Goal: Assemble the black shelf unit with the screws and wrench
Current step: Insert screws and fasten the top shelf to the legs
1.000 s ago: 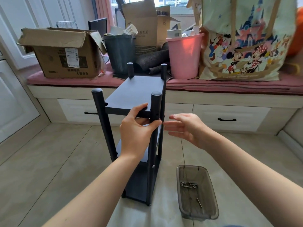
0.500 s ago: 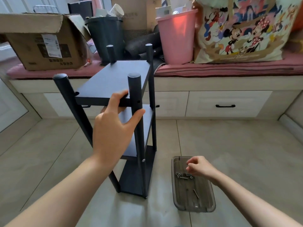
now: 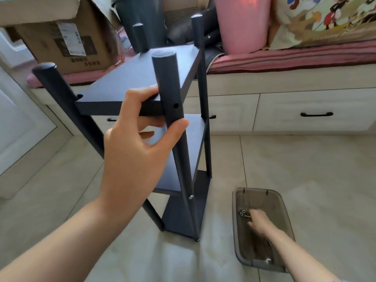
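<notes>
The black shelf unit (image 3: 142,78) stands upright on the tiled floor, with three boards between four round posts. My left hand (image 3: 134,143) grips its near right post (image 3: 165,78) and the front edge of the top board, thumb on the post just below an empty screw hole (image 3: 176,105). A screw head (image 3: 190,197) shows lower on the same post. My right hand (image 3: 259,223) is down in the smoky plastic tray (image 3: 236,233), its blurred fingertips at several small screws (image 3: 243,212). No wrench can be made out.
A window bench with white drawers (image 3: 305,110) and a pink cushion (image 3: 295,58) runs behind the shelf. On it are a cardboard box (image 3: 67,43), a dark bin (image 3: 142,15), a pink bucket (image 3: 242,23) and a cartoon-print bag (image 3: 325,19). Tiled floor (image 3: 305,169) surrounds the tray.
My right hand dropped from beside the post into the tray and has moved up to the screws. My head has leaned closer; the left hand keeps its hold.
</notes>
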A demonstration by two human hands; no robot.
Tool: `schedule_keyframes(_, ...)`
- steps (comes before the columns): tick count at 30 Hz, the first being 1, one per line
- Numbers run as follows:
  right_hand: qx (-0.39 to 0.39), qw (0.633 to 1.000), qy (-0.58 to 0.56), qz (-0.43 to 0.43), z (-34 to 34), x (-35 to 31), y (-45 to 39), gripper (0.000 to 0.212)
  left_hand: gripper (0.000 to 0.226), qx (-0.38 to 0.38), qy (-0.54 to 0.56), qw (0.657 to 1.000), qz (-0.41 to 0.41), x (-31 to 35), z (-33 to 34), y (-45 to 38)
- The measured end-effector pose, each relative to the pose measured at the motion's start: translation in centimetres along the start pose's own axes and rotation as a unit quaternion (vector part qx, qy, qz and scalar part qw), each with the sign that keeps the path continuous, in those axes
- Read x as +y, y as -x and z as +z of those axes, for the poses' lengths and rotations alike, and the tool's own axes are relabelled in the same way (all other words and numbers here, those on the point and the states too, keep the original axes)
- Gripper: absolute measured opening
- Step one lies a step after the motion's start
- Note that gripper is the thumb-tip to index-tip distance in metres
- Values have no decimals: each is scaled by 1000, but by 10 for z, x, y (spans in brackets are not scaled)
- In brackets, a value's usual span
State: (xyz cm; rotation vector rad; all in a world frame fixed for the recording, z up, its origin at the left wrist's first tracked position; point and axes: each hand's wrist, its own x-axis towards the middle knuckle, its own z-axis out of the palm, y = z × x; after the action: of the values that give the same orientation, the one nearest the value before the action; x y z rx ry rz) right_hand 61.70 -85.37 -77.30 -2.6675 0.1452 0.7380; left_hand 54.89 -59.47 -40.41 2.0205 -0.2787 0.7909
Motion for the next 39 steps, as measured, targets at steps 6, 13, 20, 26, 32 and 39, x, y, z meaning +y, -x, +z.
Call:
schedule_keyframes(6, 40, 999, 15, -10, 23, 4, -16, 16, 42, -2, 14, 1000, 4, 1, 0, -1)
schedule_keyframes(13, 66, 997, 32, -37, 29, 1, -24, 28, 42, -7, 28, 1000, 1, 2, 3, -3)
schedule_keyframes(20, 56, 998, -14, -17, 32, 1, -17, 23, 45, -17, 62, 998, -14, 1, 3, -3)
schedule_keyframes(26, 56, 998, -3, -18, 1, -7, 2, 17, 47, -18, 117, 992, -39, 2, 5, -3)
schedule_keyframes(32, 113, 989, -73, -65, -62, -36, 45, 19, 48, -12, 148, 988, -48, 4, 9, -2)
schedule_keyframes(39, 179, 951, -227, -113, -160, -93, 143, 15, 51, -30, 159, 983, -84, 9, 6, -1)
